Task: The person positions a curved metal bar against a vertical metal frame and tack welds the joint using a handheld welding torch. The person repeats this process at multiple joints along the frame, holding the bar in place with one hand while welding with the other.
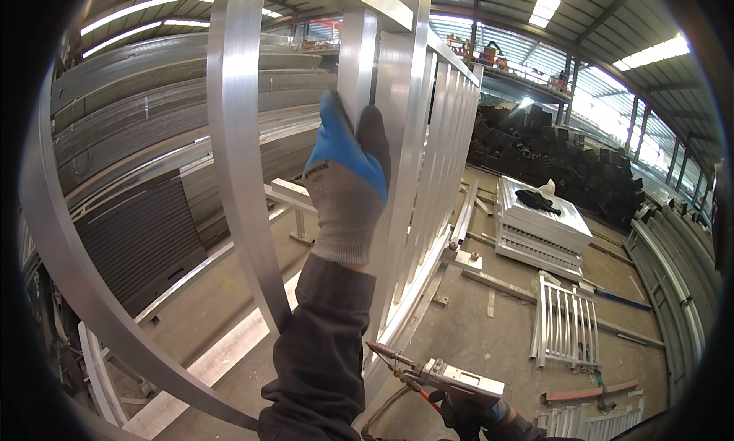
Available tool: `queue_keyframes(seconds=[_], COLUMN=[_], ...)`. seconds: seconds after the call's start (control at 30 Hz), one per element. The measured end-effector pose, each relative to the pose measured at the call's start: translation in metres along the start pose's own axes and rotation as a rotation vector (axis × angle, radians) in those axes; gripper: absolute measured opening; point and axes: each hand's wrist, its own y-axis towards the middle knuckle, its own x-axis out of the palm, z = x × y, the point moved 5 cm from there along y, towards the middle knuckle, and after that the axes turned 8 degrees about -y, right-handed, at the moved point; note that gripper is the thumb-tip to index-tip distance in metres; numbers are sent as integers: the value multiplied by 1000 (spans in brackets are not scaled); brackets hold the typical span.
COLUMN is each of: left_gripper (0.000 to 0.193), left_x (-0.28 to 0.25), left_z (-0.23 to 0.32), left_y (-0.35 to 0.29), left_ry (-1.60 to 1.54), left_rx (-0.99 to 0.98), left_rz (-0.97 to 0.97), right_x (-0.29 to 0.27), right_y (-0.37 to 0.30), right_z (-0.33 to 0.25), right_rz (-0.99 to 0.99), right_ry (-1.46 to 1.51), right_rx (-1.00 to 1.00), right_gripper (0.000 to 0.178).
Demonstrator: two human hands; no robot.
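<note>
My left hand point(348, 173), in a grey and blue work glove, is raised at the middle of the view. Its thumb and fingers close around a flat upright aluminium bar point(356, 63) of a railing frame point(396, 97). Low on the right, my right hand point(470, 416), in a dark and blue glove, grips a welding gun point(451, 380) with a silver body and a pointed, copper-coloured tip. The tip points left toward the lower part of the frame, and I cannot tell whether it touches. A red line and dark cables hang beneath the gun.
A curved metal rail point(99, 288) arcs close on the left. Beyond are stacked long profiles point(153, 97). Rightward on the floor lie stacked white panels point(535, 227) with a black glove on top, a small railing section point(567, 322) and a red bar point(589, 393).
</note>
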Motion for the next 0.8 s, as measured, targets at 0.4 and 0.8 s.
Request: queue_keyframes(seconds=[0.4, 0.8], left_gripper=[41, 44], left_x=[3, 0], left_z=[1, 0], left_y=[1, 2], left_ry=[-18, 29], left_rx=[35, -4], left_rz=[-2, -6], right_x=[-5, -6], right_y=[1, -1], right_z=[-1, -6], right_rz=[-25, -9], right_ry=[-125, -140], right_rx=[-106, -78], right_gripper=[93, 89])
